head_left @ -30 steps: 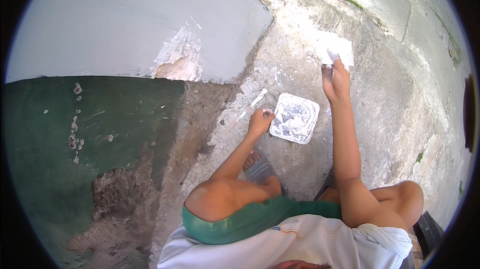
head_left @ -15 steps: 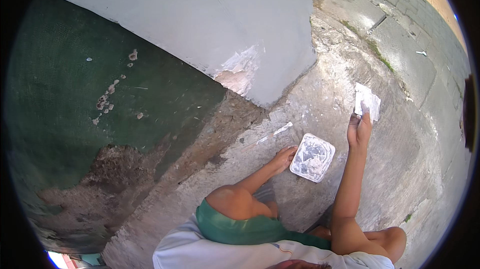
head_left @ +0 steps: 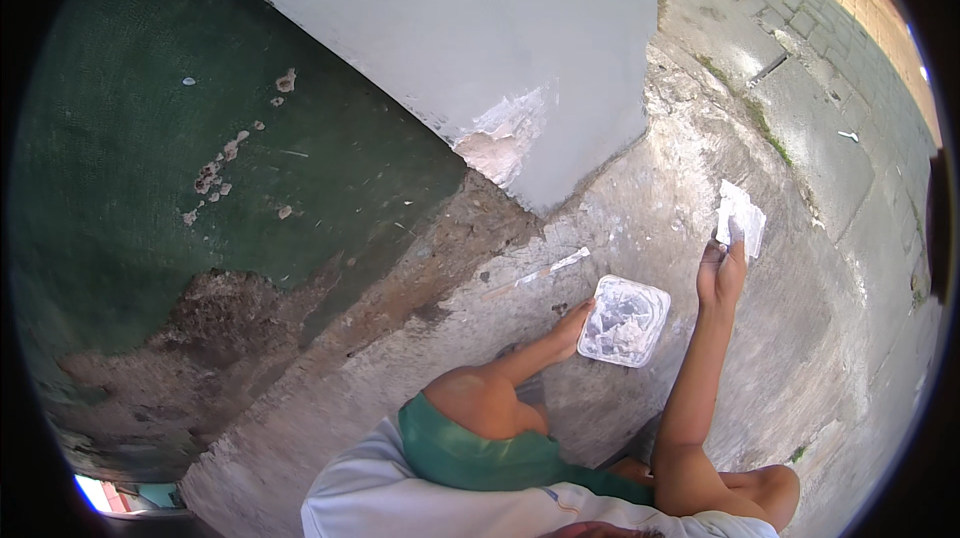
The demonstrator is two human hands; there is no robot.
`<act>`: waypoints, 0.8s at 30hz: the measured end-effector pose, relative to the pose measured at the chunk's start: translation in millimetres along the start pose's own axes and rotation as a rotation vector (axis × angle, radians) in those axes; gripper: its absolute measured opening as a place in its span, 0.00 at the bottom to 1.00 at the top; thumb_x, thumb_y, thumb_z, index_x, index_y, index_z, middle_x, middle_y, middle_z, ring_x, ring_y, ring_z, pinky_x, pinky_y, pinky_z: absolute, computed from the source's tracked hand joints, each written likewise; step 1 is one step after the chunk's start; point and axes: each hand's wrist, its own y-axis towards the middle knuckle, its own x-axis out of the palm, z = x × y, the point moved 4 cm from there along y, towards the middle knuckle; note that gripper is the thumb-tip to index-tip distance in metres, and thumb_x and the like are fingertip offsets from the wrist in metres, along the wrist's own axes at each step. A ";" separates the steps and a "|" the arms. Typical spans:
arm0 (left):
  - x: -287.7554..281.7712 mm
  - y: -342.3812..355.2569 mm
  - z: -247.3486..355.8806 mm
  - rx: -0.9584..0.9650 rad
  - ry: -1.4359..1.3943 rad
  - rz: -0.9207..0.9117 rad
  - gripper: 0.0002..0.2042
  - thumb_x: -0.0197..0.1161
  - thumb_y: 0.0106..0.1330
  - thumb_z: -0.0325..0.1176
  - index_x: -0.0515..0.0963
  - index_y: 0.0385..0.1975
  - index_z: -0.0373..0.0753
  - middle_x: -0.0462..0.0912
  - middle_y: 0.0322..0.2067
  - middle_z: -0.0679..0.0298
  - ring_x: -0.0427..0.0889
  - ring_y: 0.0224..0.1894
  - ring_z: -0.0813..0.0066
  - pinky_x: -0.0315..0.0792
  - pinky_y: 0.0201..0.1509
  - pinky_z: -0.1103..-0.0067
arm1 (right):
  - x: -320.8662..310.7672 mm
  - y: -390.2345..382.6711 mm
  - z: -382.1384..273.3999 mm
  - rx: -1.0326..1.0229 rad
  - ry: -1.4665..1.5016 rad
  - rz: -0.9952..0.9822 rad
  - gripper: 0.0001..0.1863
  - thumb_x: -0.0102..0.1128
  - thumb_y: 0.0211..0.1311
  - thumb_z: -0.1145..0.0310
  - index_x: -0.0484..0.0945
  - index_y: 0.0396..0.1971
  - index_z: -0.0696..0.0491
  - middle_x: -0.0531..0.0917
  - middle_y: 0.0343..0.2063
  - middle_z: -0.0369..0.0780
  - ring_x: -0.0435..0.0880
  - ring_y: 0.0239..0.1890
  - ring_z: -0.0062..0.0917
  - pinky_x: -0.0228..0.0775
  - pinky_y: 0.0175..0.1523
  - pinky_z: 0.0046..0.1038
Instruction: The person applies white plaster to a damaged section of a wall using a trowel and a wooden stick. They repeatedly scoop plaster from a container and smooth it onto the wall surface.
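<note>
Bright daylight, strong on the paved strip (head_left: 800, 58) at the upper right, nearly washed out near the rim there. Softer, shaded light over the green wall (head_left: 200, 158) and grey wall (head_left: 480, 28), with no hard shadows. Mild glare on the white tray (head_left: 625, 321) and on the pale sheet (head_left: 742, 218) above the right hand (head_left: 722, 273). Heavy fisheye bending toward all edges, black corners around the circle. Focus fairly sharp at centre, softer toward the rim.
</note>
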 end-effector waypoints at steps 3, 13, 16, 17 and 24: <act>-1.0 -8.7 18.3 0.022 -0.144 0.019 0.23 0.42 0.75 0.46 0.65 0.60 0.35 0.74 0.55 0.58 0.75 0.56 0.67 0.69 0.61 0.69 | 6.2 2.1 -7.2 -0.021 0.018 0.026 0.17 0.45 0.71 0.71 0.66 0.56 0.60 0.77 0.46 0.40 0.77 0.38 0.19 0.72 0.36 0.16; 155.2 -52.1 139.3 -0.139 0.055 -0.228 0.24 0.39 0.76 0.46 0.60 0.63 0.36 0.70 0.58 0.56 0.72 0.59 0.67 0.70 0.62 0.68 | 74.2 -6.7 -161.9 -0.212 0.292 0.020 0.20 0.49 0.68 0.75 0.63 0.57 0.63 0.73 0.46 0.43 0.75 0.42 0.24 0.73 0.33 0.15; 230.5 -93.1 171.4 -0.132 0.017 -0.371 0.24 0.39 0.76 0.46 0.60 0.63 0.36 0.70 0.59 0.58 0.72 0.59 0.68 0.68 0.64 0.70 | 96.6 -59.3 -194.4 -0.189 0.265 0.092 0.21 0.48 0.68 0.74 0.61 0.59 0.63 0.72 0.49 0.44 0.75 0.42 0.26 0.73 0.32 0.14; 247.4 -114.0 182.6 -0.131 0.025 -0.347 0.24 0.39 0.76 0.47 0.60 0.63 0.36 0.69 0.59 0.58 0.72 0.59 0.69 0.67 0.64 0.70 | 106.8 -81.2 -205.7 -0.156 0.248 0.148 0.21 0.46 0.70 0.72 0.61 0.58 0.64 0.72 0.46 0.46 0.75 0.40 0.26 0.72 0.32 0.15; 354.4 -354.4 234.0 -0.205 -0.057 -0.256 0.26 0.39 0.75 0.50 0.61 0.64 0.39 0.69 0.60 0.60 0.71 0.60 0.67 0.64 0.65 0.69 | 228.6 -284.4 -345.8 0.037 -0.159 0.272 0.18 0.45 0.70 0.74 0.66 0.58 0.60 0.78 0.45 0.37 0.77 0.36 0.17 0.71 0.33 0.13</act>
